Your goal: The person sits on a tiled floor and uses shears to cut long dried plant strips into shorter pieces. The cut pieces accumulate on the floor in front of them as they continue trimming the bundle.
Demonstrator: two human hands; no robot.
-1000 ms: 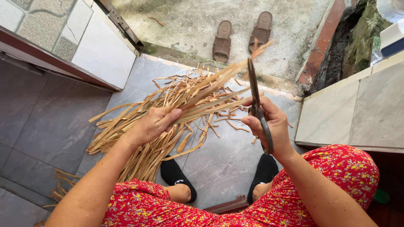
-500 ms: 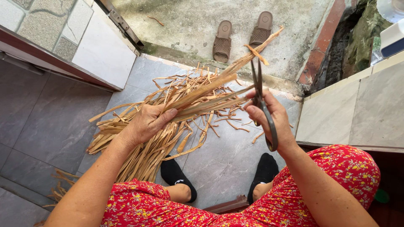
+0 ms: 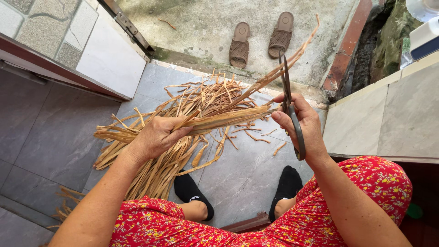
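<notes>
From the head view, the left hand [image 3: 155, 137] is clenched around a flat bundle of dry leaf strips [image 3: 224, 120], holding it up above the floor. The bundle runs to the right, and its far end sticks up past the scissors [image 3: 290, 107]. The right hand [image 3: 304, 123] has its fingers wrapped around the handles of the scissors, with the long blades pointing away and lying right against the strips. Below the hands, a big pile of dry strips [image 3: 183, 132] lies spread on the grey tiled floor [image 3: 50, 137]. Two feet in black socks [image 3: 192, 194] rest near the pile. A pair of brown sandals [image 3: 260, 41] sits far off on the concrete.
</notes>
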